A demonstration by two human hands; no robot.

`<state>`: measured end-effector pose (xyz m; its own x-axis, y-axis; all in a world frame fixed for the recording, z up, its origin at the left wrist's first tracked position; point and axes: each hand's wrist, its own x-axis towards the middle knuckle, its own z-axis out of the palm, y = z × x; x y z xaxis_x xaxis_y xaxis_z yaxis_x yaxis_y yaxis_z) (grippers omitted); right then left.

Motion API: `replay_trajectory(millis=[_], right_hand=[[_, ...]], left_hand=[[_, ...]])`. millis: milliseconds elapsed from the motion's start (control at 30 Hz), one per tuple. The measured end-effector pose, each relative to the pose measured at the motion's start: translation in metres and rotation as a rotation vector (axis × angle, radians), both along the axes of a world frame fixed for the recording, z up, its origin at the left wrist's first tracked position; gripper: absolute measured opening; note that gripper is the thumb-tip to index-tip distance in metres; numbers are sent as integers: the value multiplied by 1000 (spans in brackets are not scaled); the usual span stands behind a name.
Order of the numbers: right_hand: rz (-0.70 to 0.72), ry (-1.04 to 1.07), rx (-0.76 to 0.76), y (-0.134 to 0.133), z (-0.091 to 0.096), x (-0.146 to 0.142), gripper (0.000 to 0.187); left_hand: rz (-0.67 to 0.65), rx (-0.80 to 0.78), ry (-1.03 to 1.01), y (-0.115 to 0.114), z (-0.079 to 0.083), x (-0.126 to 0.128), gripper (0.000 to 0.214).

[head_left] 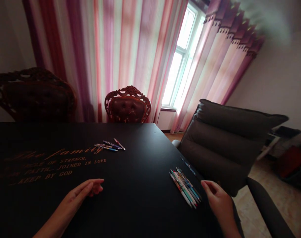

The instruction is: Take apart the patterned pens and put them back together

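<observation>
the left hand (86,191) is held above the dark table, loosely half-spread, with its fingers slightly curled. the right hand (217,197) is held by the table's right edge, its thumb and forefinger drawn close; whether their tips are pressed together or a small thing is pinched cannot be told.

just beside the right hand, slim pens (184,188) are laid side by side in a slanting bundle, their smooth barrels coloured white, teal, blue and reddish. a lone bluish pen (188,166) is set apart, near the edge. farther off, a smaller group of pens (110,145) is loosely fanned out. the table (135,191) is finished in smooth matt black, with a soft sheen of window light.

the right side is crowded by a padded dark chair (222,142), by which part of the floor (251,211) is hidden. two carved wooden chairs, one left (38,96) and one centre (128,107), are upholstered in buttoned brownish-red leather. striped curtains (130,49) are hung beside a bright window (183,49).

on the tabletop, gold lettering (63,162) is printed: "the family" in script, then "strengh," "joined in love" and "keep by god"; other words are too dim to be read surely.
</observation>
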<state>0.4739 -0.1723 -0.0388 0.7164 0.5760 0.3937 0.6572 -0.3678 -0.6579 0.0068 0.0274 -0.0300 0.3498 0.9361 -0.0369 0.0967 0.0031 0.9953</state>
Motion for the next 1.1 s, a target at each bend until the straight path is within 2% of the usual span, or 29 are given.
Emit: replay_trajectory(millis=[133, 333, 567, 900, 1100], right_hand=[[-24, 0, -90, -22, -17, 10, 38], [18, -89, -125, -21, -28, 7, 41], [42, -116, -153, -21, -30, 8, 42], [61, -114, -182, -24, -31, 6, 43], [18, -114, -188, -24, -31, 8, 45]], left_hand=[[19, -42, 41, 0, 0, 0, 47], [35, -76, 41, -2, -2, -1, 49], [31, -91, 52, 1, -8, -2, 47], [64, -60, 43, -9, 10, 5, 43], [12, -23, 3, -6, 6, 4, 36]])
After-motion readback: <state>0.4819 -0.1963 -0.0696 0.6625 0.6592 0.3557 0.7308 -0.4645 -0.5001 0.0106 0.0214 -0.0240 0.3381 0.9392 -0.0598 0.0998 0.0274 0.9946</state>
